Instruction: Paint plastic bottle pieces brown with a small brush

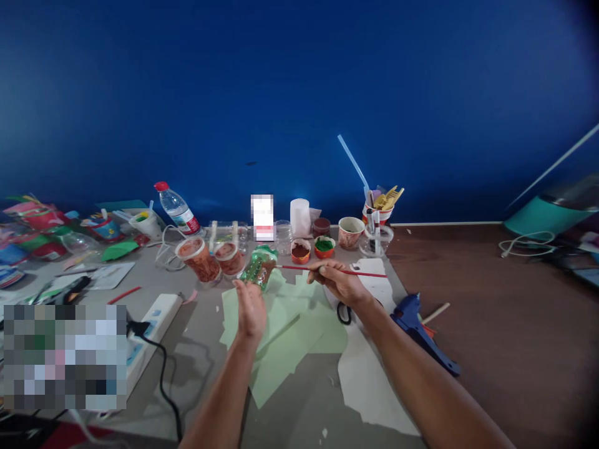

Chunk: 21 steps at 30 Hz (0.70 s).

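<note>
My left hand (251, 310) is closed around the lower side of a clear plastic bottle piece (259, 267) streaked with green and some brown paint. Between the fingers of my right hand (340, 280) is a thin red-handled paintbrush (365, 273), held level, its tip pointing left at the bottle piece. Whether the bristles touch the plastic is too small to tell. Just behind stand a small cup of green paint (324, 247) and one of brown paint (300, 251). Light green paper sheets (299, 330) lie under both hands.
Brown-smeared plastic cups (202, 262) stand left of the bottle piece, with a red-capped water bottle (180, 212) behind. A power strip (152, 330) with a black cable lies left. On the right are scissors (344, 313), a blue glue gun (416, 327) and a paper cup (350, 234).
</note>
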{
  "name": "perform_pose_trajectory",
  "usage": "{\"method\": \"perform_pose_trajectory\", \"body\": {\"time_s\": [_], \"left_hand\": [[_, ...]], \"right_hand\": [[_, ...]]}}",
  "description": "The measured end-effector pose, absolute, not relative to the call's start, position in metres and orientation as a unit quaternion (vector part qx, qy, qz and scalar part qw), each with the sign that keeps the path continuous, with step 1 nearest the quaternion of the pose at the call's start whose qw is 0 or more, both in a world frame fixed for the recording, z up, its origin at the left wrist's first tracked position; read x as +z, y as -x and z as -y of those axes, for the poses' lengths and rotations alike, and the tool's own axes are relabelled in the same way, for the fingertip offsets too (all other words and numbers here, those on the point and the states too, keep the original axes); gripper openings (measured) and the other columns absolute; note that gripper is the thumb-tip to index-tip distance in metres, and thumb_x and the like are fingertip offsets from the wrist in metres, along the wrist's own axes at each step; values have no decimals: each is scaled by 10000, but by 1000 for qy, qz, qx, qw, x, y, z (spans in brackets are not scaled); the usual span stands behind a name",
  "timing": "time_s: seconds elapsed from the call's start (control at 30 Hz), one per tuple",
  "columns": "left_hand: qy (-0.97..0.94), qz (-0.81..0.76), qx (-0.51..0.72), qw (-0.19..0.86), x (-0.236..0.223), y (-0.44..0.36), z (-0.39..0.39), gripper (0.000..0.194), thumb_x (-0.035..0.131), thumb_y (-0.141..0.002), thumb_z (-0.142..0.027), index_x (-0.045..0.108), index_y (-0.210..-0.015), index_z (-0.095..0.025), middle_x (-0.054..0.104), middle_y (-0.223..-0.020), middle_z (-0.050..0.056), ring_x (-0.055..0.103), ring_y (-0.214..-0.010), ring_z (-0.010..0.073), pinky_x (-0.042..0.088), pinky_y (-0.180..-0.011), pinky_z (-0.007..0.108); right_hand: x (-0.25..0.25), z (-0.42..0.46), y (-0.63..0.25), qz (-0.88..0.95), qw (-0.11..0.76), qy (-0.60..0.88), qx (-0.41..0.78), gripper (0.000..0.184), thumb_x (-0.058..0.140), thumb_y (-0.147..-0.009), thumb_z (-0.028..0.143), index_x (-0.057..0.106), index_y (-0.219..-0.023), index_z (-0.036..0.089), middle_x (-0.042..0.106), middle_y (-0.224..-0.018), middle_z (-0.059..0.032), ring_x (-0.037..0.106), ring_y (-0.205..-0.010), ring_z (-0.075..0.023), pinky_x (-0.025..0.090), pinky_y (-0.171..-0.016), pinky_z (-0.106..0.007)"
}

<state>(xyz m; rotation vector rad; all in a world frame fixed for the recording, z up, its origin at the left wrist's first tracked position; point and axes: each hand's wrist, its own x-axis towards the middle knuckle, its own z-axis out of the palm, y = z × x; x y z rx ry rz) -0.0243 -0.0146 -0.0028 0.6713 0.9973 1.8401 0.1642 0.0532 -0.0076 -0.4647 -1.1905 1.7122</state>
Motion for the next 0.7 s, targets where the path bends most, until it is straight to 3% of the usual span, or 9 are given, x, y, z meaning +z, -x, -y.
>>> {"method": "perform_pose_trajectory", "body": {"time_s": [0.3, 0.43, 0.57, 0.7], "left_hand": [[-299, -401, 753, 428, 5, 20, 15, 768, 468, -699, -847, 707, -1036, -200, 721, -1106, 109, 538, -1240, 286, 260, -1140, 441], [-305, -396, 750, 433, 5, 21, 14, 807, 503, -639, -871, 708, -1017, -187, 730, -1065, 112, 540, -1235, 300, 277, -1137, 447], [-303, -407, 748, 428, 3, 21, 14, 793, 486, -667, -861, 695, -1046, -196, 729, -1058, 103, 539, -1242, 280, 302, -1124, 423], [-300, -412, 748, 425, -1, 21, 13, 808, 470, -677, -861, 687, -1067, -188, 720, -1085, 119, 542, -1240, 284, 320, -1110, 429]], "right_hand": [[-9, -54, -164, 485, 495, 195, 694, 214, 754, -701, 385, 760, -825, 211, 751, -711, -49, 562, -605, -153, 356, -570, -298], [-8, -53, -164, 505, 461, 178, 708, 196, 746, -721, 372, 751, -811, 198, 741, -693, -51, 570, -609, -148, 367, -581, -297], [-7, -53, -164, 494, 488, 182, 696, 183, 737, -740, 361, 748, -840, 208, 737, -702, -40, 565, -615, -131, 366, -575, -280], [-6, -52, -164, 511, 453, 176, 709, 209, 754, -720, 389, 752, -814, 202, 732, -690, -51, 582, -636, -156, 371, -580, -290]]}}
